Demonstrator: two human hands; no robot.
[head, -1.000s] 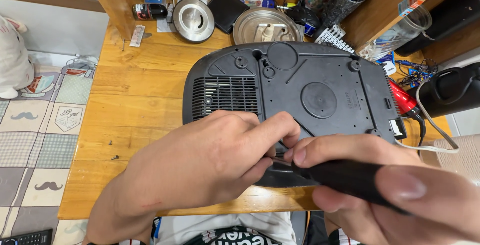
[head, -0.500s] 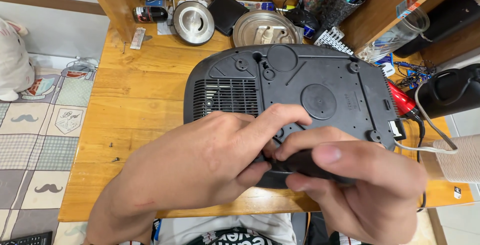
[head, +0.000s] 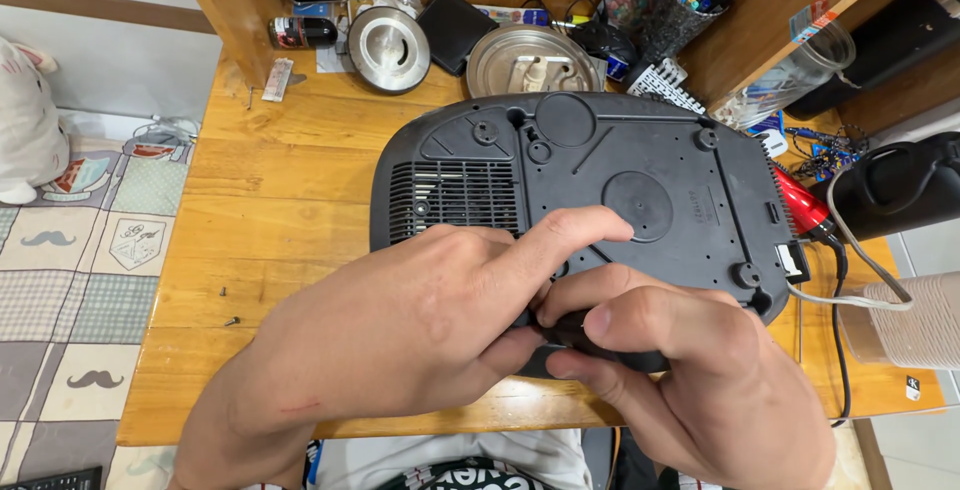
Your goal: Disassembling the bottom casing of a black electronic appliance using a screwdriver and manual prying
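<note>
A dark grey appliance (head: 620,180) lies upside down on the wooden table (head: 280,210), its vented base facing up. My left hand (head: 420,325) rests on its near edge, index finger stretched across the base. My right hand (head: 690,380) is wrapped around a black screwdriver handle (head: 570,335), held at the appliance's near edge between both hands. The tool's tip is hidden by my fingers.
Two small screws (head: 228,307) lie on the table's left side. At the back stand a round metal lid (head: 388,48), a metal plate (head: 528,62), a black box (head: 455,28) and a pen holder (head: 665,20). A black bag (head: 900,185) and cables sit right.
My right hand has drawn in closer to the left hand and curled tighter around the black handle, which now shows much less. The appliance has not moved.
</note>
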